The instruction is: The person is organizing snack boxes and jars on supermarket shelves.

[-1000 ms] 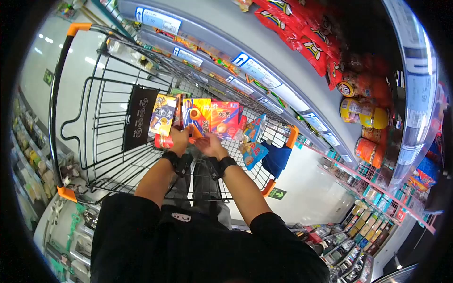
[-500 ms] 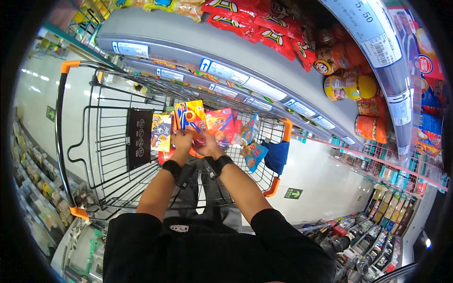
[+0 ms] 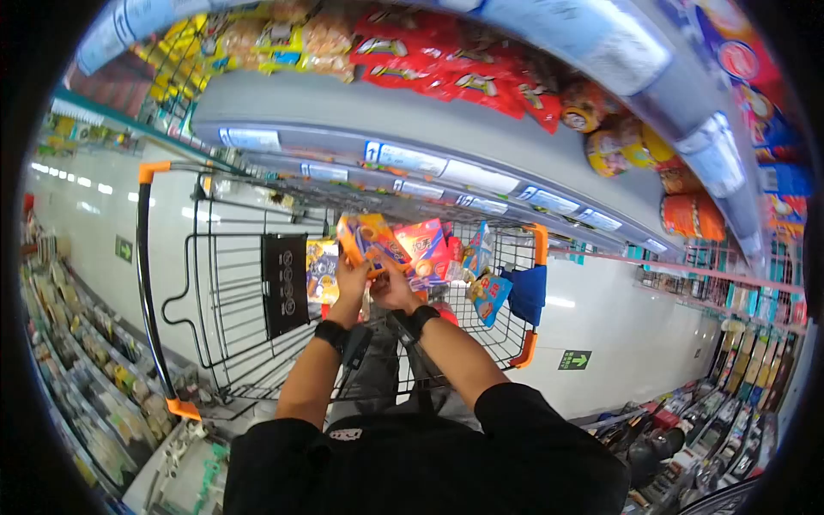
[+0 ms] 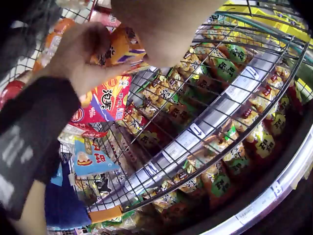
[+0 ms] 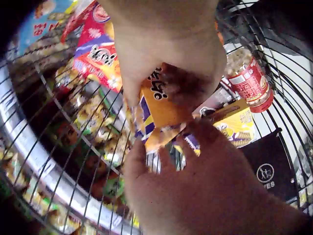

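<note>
Both hands hold an orange-yellow box [image 3: 365, 236] [image 4: 123, 46] [image 5: 166, 107] above the cart's basket. My left hand [image 3: 349, 281] [image 5: 186, 181] grips its near left end, fingers curled at the edge. At the box's lower right is my right hand [image 3: 392, 287] [image 4: 80, 54], with bent fingers against it; its exact hold is partly hidden. A red-pink box [image 3: 421, 245] [image 4: 105, 100] [image 5: 100, 58] lies to the right in the head view, and a yellow box [image 3: 323, 268] [image 5: 239, 128] to the left.
Blue snack bags [image 3: 488, 296] [image 4: 91, 155] and a red-lidded jar [image 5: 249, 81] are in the wire cart, near its black panel [image 3: 285, 283]. Beyond it runs a shelf [image 3: 283, 107] with red bags [image 3: 489, 93] and jars [image 3: 605, 153]. Blue cloth [image 3: 525, 296] hangs at the cart's right end.
The orange-yellow box has been lifted from among the others and turned to a slant between both hands. The head view has shifted, showing more of the upper shelf.
</note>
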### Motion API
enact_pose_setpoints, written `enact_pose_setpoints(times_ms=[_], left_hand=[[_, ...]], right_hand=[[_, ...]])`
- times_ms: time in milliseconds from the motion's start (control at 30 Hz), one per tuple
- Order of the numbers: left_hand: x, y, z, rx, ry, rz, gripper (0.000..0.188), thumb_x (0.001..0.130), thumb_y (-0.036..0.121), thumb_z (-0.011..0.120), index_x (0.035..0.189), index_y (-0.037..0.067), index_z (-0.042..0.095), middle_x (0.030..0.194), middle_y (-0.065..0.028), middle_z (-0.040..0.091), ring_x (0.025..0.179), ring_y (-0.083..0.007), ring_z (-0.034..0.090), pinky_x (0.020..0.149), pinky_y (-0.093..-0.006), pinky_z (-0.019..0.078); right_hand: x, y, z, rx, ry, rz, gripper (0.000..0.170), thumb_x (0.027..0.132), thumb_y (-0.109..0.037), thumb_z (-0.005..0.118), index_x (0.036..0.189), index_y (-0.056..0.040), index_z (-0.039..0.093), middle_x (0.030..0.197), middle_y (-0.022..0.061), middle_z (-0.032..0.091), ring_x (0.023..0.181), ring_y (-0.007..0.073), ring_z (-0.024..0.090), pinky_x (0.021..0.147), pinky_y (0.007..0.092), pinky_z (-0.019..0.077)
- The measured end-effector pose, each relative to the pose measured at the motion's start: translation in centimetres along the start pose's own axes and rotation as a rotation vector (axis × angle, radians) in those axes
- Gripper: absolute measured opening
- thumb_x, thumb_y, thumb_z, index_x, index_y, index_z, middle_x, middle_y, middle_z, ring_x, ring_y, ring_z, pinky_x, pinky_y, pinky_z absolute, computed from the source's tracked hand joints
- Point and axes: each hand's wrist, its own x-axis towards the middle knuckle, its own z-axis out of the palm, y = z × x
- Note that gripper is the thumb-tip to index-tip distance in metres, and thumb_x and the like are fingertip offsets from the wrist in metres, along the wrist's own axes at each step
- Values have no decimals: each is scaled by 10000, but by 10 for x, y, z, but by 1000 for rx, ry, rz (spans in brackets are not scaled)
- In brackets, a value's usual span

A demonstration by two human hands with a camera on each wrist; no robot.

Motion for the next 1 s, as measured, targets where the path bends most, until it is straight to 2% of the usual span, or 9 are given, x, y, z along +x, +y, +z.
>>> enact_pose_setpoints(times_ms=[33, 100, 200, 300, 467, 667, 767, 900, 1000], left_hand=[[-6, 14, -3, -63, -75, -100, 469, 778, 147, 635, 1206, 57, 466, 751, -17, 572, 601, -96, 553, 440, -232, 408], [-23, 39, -2, -143, -100, -299, 356, 800, 175, 630, 1132, 118, 513, 725, 27, 554, 571, -87, 524, 466, -239, 407], [-19, 31, -22, -341, -424, -421, 272, 874, 208, 582, 1108, 68, 578, 1011, -75, 649, 939, -222, 630, 873, -390, 496], [-47, 69, -16, -339, -269, -436, 296, 847, 206, 586, 1100, 52, 584, 1018, -85, 659, 929, -225, 639, 825, -385, 509], [-99, 116, 1, -316, -375, -259, 237, 851, 115, 586, 1076, 45, 573, 993, -77, 659, 861, -195, 654, 749, -327, 530], [-191, 180, 38, -148, -357, 12, 198, 794, -26, 610, 978, 31, 561, 923, -65, 641, 853, -143, 619, 753, -258, 491], [-228, 219, 49, -99, -461, 237, 233, 776, -54, 597, 991, 24, 552, 925, -63, 639, 847, -137, 616, 767, -259, 482], [-274, 268, 69, -130, -576, 340, 413, 795, 20, 598, 1191, -34, 495, 1122, -124, 615, 1015, -193, 606, 905, -322, 471], [-317, 294, 101, -119, -589, 398, 339, 786, -54, 588, 1110, -23, 494, 1066, -109, 620, 967, -157, 610, 854, -278, 483]], right_hand=[[6, -2, -2, -3, 261, 144, 216, 837, -364, 653, 996, -219, 657, 608, -72, 473, 454, 49, 400, 424, 190, 363], [-4, -11, -12, -110, -11, 173, 176, 801, -324, 689, 940, -222, 655, 594, -68, 458, 456, 61, 411, 420, 217, 359], [-48, -26, 6, -263, 11, 233, 137, 783, -245, 704, 779, -176, 586, 542, -66, 439, 467, 59, 428, 434, 231, 351], [-85, -33, 4, -414, -102, 150, 134, 810, -215, 675, 767, -144, 571, 565, -54, 480, 500, 44, 466, 438, 228, 347], [-157, -27, -2, -501, -298, 151, 195, 839, -283, 652, 964, -138, 616, 727, -48, 553, 546, 56, 342, 564, 221, 311], [-225, -21, -27, -524, -518, 130, 329, 915, -249, 558, 1197, -79, 542, 1004, 48, 625, 917, 147, 586, 808, 346, 467], [-278, -30, -24, -540, -645, 49, 362, 948, -230, 497, 1267, -59, 482, 1164, 116, 587, 1089, 228, 559, 934, 412, 446], [-339, -52, -25, -595, -787, -211, 534, 953, -174, 498, 1417, -115, 241, 1261, 70, 516, 1132, 211, 534, 912, 415, 469], [-421, -70, 13, -700, -825, -499, 583, 959, -178, 488, 1437, -95, 164, 1339, 97, 427, 1206, 208, 456, 946, 419, 446]])
